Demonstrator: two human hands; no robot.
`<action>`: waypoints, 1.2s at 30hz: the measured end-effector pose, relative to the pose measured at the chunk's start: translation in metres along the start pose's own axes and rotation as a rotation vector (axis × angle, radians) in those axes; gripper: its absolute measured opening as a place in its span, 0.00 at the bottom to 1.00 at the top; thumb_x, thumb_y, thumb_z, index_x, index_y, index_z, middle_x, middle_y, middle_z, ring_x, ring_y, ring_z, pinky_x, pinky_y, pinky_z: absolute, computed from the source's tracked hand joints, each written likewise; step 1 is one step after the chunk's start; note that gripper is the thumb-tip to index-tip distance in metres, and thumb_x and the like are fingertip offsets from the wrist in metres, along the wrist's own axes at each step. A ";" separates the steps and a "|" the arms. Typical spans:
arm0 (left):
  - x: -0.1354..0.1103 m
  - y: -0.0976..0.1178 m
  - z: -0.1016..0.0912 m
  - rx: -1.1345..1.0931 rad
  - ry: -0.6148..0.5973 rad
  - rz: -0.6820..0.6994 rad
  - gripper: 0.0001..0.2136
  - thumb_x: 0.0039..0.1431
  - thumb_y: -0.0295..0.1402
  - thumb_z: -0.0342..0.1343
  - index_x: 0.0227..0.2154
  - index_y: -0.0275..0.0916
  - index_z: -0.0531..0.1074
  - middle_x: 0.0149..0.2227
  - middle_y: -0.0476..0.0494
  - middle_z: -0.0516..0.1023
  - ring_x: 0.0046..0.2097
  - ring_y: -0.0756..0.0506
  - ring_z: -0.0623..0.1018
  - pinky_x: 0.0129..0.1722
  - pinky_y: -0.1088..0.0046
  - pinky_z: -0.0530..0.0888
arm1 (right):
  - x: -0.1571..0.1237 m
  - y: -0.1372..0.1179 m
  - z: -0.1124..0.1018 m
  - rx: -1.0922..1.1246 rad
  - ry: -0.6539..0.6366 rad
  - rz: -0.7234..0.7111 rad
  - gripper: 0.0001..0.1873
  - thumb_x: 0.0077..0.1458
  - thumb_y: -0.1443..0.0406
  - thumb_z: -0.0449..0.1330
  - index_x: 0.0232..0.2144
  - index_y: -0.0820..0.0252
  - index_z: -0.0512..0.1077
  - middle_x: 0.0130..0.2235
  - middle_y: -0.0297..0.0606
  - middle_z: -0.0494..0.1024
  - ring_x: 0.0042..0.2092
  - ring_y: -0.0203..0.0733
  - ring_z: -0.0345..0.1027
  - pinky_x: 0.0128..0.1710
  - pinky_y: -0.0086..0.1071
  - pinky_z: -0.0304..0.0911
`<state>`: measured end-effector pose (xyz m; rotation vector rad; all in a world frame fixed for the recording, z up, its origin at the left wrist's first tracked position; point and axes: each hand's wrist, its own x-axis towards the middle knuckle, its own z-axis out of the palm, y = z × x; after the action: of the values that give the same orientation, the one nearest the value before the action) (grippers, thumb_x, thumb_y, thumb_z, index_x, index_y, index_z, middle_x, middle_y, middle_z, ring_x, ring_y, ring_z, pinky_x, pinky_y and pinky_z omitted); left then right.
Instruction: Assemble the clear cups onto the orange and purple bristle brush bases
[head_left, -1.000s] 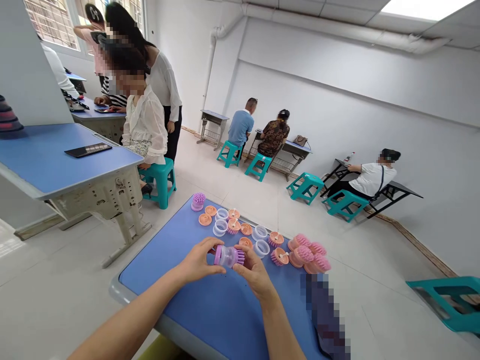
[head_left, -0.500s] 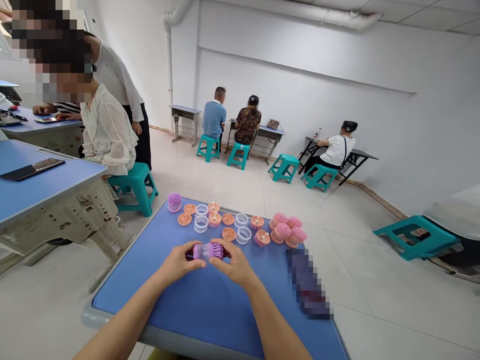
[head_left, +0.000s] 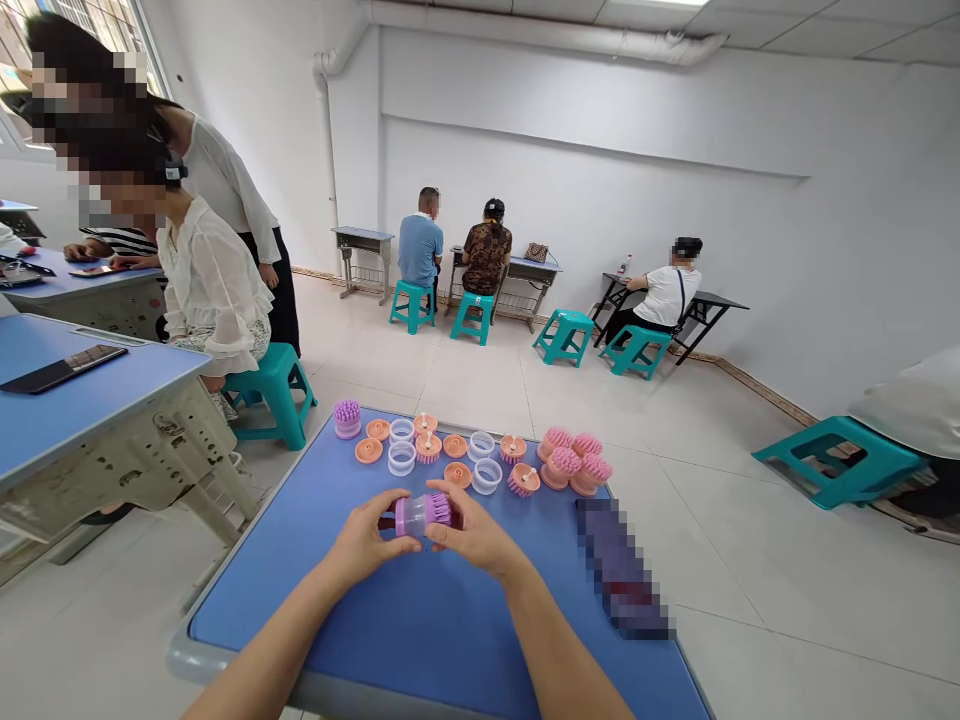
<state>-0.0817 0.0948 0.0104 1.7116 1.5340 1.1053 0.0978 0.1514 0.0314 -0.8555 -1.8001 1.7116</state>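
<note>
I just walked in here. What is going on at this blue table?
A person holds a clear plastic cylinder with purple bristles at one end between the left hand and right hand, over a blue table. Farther along the table lie orange discs, clear plastic rings, pink bristled brush heads and an upright purple brush.

Surface: brush heads (head_left: 429,447), round bases (head_left: 368,451) and clear rings (head_left: 401,458) in rows on the surface (head_left: 247,640)
Between 2 hands: plastic brush (head_left: 424,514), held by left hand (head_left: 367,540) and right hand (head_left: 476,530)
Right of hands: blurred object (head_left: 622,570) on the surface
Left: phone (head_left: 64,368) on second surface (head_left: 97,400)
Behind: stools (head_left: 562,335) on the floor (head_left: 465,390)
</note>
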 end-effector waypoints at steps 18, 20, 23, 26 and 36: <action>-0.002 -0.011 0.000 0.206 0.084 0.182 0.22 0.42 0.40 0.62 0.42 0.42 0.70 0.43 0.42 0.76 0.44 0.41 0.75 0.46 0.65 0.72 | 0.004 0.006 -0.008 0.080 -0.055 0.068 0.20 0.38 0.62 0.66 0.35 0.60 0.67 0.28 0.30 0.69 0.27 0.33 0.62 0.26 0.28 0.60; -0.002 -0.010 -0.002 0.203 0.085 0.190 0.22 0.42 0.41 0.62 0.42 0.42 0.70 0.43 0.42 0.77 0.44 0.40 0.75 0.46 0.64 0.71 | 0.005 0.005 -0.006 0.106 -0.053 0.084 0.21 0.38 0.60 0.66 0.35 0.60 0.67 0.27 0.31 0.69 0.26 0.33 0.62 0.25 0.27 0.59; -0.003 -0.007 -0.003 0.185 0.083 0.176 0.23 0.42 0.43 0.61 0.44 0.43 0.69 0.43 0.42 0.76 0.43 0.41 0.76 0.42 0.66 0.74 | 0.005 0.004 -0.003 0.118 -0.040 0.107 0.22 0.39 0.55 0.65 0.34 0.62 0.68 0.25 0.30 0.69 0.22 0.31 0.61 0.24 0.27 0.59; -0.005 0.000 -0.002 0.081 0.043 0.086 0.26 0.44 0.42 0.61 0.48 0.45 0.66 0.45 0.43 0.74 0.44 0.42 0.75 0.40 0.67 0.76 | 0.007 0.006 -0.002 0.120 -0.003 0.128 0.22 0.41 0.50 0.61 0.32 0.63 0.68 0.23 0.28 0.68 0.19 0.28 0.60 0.23 0.28 0.58; -0.005 0.008 0.002 -0.109 -0.059 0.027 0.23 0.46 0.31 0.54 0.49 0.38 0.63 0.45 0.43 0.73 0.44 0.44 0.75 0.46 0.64 0.73 | 0.004 0.004 -0.007 0.162 0.029 0.197 0.30 0.45 0.48 0.58 0.46 0.56 0.62 0.26 0.29 0.70 0.22 0.31 0.65 0.27 0.30 0.63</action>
<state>-0.0757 0.0891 0.0152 1.6810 1.3921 1.1211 0.1007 0.1596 0.0277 -1.0089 -1.5759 1.9270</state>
